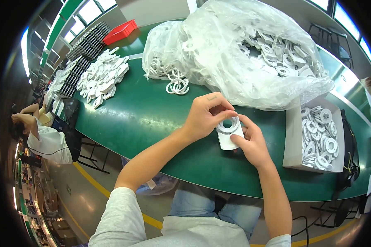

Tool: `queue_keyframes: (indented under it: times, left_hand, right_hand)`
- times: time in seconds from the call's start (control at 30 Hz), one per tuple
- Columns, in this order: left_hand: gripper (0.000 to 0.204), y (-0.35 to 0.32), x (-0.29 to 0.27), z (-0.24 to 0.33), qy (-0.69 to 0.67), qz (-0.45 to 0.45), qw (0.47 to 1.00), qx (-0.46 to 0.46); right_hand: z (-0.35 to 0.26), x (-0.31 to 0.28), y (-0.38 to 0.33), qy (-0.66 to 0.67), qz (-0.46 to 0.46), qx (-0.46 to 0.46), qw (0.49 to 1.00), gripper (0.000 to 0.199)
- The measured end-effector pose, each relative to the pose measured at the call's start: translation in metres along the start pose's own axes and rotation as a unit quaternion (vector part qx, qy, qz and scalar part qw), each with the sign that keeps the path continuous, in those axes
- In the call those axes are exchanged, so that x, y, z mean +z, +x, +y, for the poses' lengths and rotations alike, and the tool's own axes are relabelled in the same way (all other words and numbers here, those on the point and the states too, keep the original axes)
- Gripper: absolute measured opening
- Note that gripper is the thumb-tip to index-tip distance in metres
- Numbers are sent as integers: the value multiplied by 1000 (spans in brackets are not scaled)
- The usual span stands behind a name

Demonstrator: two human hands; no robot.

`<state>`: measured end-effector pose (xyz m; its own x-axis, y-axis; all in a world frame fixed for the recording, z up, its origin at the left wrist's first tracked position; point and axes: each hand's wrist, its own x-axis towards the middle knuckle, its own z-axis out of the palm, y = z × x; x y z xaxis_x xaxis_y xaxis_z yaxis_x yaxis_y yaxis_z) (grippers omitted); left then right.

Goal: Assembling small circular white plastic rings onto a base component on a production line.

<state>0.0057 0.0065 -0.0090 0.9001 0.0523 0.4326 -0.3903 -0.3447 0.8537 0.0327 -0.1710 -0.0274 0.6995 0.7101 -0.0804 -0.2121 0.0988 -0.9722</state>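
Observation:
Over the near part of the green table, both my hands hold a white plastic piece (226, 142), a flat plate with a round ring-shaped end. My left hand (205, 117) is closed, its thumb and fingertips pinching the ring end from above left. On the other side, my right hand (253, 142) grips the plate, thumb on its face and fingers behind its right edge. Whether the ring is a separate part, I cannot tell. Several loose white rings (177, 85) lie beyond my hands, at the mouth of a smaller clear bag (163, 49).
A big clear bag (214, 53) of white plates covers the table's far side. At right stands a cardboard box (292, 138) of white rings (319, 138). White parts (105, 74) are heaped far left, near dark stacked trays (88, 41) and a red bin (120, 32). A person (49, 140) sits left.

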Motion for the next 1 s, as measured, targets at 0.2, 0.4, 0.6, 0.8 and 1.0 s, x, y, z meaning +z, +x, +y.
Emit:
queue_keyframes:
  times: [0.2, 0.4, 0.6, 0.8, 1.0]
  left_hand:
    - [11, 0, -1, -5, 80, -20, 992, 97]
    - [10, 1, -4, -6, 84, -1, 993, 79]
    - [7, 3, -11, -12, -21, 33, 999, -4]
    - [18, 2, -12, 0, -111, -88, 983, -116]
    - [19, 2, -11, -8, -157, -94, 971, -155]
  right_hand:
    - [-3, 3, -1, 1, 6, -1, 1000, 43]
    - [-1, 5, -1, 3, 16, -34, 999, 38]
    - [-1, 1, 0, 31, 21, -48, 998, 40]
    - [0, -2, 1, 9, 75, -97, 992, 38]
    - [1, 2, 2, -5, 79, -116, 990, 36]
